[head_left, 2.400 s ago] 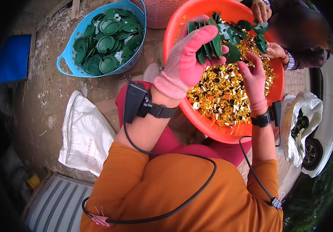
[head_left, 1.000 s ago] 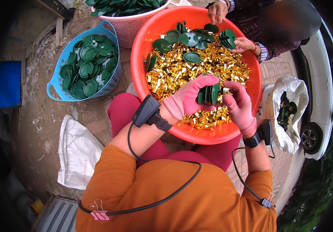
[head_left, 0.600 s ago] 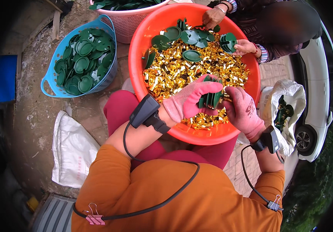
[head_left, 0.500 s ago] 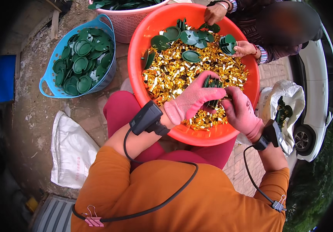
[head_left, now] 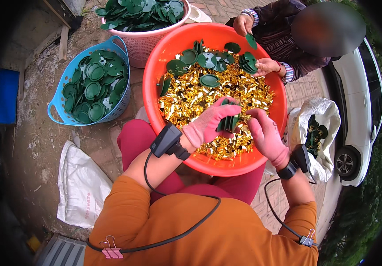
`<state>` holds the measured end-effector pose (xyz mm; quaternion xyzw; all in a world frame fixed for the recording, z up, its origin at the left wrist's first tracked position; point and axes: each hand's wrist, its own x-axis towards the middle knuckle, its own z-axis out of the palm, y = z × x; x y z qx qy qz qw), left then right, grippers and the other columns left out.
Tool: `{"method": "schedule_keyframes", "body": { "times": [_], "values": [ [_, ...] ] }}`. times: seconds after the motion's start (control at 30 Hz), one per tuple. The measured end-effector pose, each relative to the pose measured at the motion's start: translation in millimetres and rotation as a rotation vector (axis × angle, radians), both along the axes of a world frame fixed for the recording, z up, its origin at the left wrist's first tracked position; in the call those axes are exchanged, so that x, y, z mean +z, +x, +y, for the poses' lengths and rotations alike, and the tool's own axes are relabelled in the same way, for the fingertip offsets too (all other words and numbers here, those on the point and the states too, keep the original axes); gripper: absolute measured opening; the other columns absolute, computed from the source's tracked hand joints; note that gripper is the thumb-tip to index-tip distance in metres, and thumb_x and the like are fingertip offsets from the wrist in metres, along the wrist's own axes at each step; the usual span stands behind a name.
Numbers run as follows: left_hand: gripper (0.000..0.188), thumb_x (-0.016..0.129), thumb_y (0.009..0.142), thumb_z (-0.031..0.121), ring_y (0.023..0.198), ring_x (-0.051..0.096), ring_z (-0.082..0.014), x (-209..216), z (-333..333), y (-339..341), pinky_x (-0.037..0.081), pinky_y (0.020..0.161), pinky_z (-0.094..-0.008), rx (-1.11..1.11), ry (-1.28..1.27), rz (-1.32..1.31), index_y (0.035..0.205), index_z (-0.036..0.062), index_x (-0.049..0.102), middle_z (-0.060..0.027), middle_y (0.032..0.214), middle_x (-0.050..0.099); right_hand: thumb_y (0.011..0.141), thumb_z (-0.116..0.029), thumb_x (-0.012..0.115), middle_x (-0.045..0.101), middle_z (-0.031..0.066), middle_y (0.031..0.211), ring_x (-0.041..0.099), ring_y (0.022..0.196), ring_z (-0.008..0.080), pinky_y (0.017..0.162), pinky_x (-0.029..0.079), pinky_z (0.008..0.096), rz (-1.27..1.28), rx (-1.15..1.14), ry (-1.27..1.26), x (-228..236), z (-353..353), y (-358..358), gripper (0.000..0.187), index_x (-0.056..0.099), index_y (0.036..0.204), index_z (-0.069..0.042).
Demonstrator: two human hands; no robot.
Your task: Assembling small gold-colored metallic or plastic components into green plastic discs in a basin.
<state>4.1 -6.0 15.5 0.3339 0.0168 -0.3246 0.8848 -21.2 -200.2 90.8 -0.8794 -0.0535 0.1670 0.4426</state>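
In my gloved left hand is a stack of green plastic discs, standing on edge between thumb and fingers. Just right of it, my gloved right hand has its finger and thumb apart, with nothing visible between them. Both hands are over a big orange basin full of small shiny gold pieces with some dark round bits. More green discs lie on the gold at the far side, one of them a loose oval-looking disc.
Across the basin, a co-worker's hands hold green discs. A blue basket and a pink basket of discs stand left and far left. White sacks lie at left and stand at right. A white car is parked at right.
My right hand has moved away from the stack, which stays in my left hand. The co-worker has lifted one disc out of the basin. The whole view has shifted slightly.
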Motion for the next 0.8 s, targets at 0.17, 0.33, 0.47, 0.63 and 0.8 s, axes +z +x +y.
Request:
{"method": "schedule_keyframes", "body": {
  "times": [0.17, 0.33, 0.47, 0.63, 0.8],
  "values": [
    [0.035, 0.054, 0.093, 0.039, 0.074, 0.069, -0.0342, -17.6, 0.3, 2.4, 0.054, 0.052, -0.0336, -0.376, -0.478, 0.324, 0.107, 0.0098, 0.067, -0.0100, 0.093, 0.071, 0.080, -0.018, 0.068, 0.060, 0.0124, 0.102, 0.063, 0.087, 0.0279, 0.071, 0.051, 0.0384, -0.792, 0.781, -0.590, 33.1, -2.2, 15.9, 0.051, 0.051, 0.126, -0.003],
    [0.039, 0.048, 0.094, 0.044, 0.083, 0.067, -0.0393, -24.2, -0.9, 2.2, 0.053, 0.051, -0.0326, -0.524, -0.644, 0.433, 0.111, 0.0128, 0.066, -0.0135, 0.099, 0.070, 0.080, -0.016, 0.062, 0.059, 0.0073, 0.089, 0.063, 0.076, 0.0230, 0.064, 0.049, 0.0356, -0.829, 1.033, -0.746, 28.5, -4.0, 39.9, 0.041, 0.053, 0.118, -0.003],
    [0.038, 0.049, 0.095, 0.043, 0.085, 0.067, -0.0369, -27.5, 3.2, -0.6, 0.053, 0.051, -0.0324, -0.470, -0.660, 0.439, 0.110, 0.0121, 0.065, -0.0126, 0.099, 0.070, 0.084, -0.016, 0.061, 0.060, 0.0080, 0.083, 0.063, 0.073, 0.0271, 0.062, 0.049, 0.0393, -0.683, 0.960, -0.602, 22.2, 10.5, 45.2, 0.033, 0.052, 0.112, -0.002],
    [0.031, 0.063, 0.091, 0.032, 0.076, 0.064, -0.0160, 0.4, 12.1, -7.6, 0.050, 0.052, -0.0276, 0.149, -0.086, 0.076, 0.116, 0.0162, 0.052, -0.0028, 0.095, 0.061, 0.095, -0.014, 0.054, 0.058, 0.0098, 0.079, 0.062, 0.073, 0.0215, 0.063, 0.049, 0.0364, -0.014, 0.026, 0.009, -8.6, 42.7, 17.3, 0.015, 0.052, 0.102, -0.001],
    [0.045, 0.074, 0.083, 0.015, 0.063, 0.050, -0.0059, -14.2, 5.6, 4.1, 0.040, 0.051, -0.0217, 0.298, 0.366, -0.521, 0.117, 0.0107, 0.046, -0.0008, 0.085, 0.053, 0.098, -0.024, 0.049, 0.045, -0.0055, 0.067, 0.033, 0.044, 0.0045, 0.039, 0.026, 0.0202, 0.582, -0.372, 0.567, -15.4, 49.2, 17.4, 0.013, 0.052, 0.093, -0.013]
  ]
}}
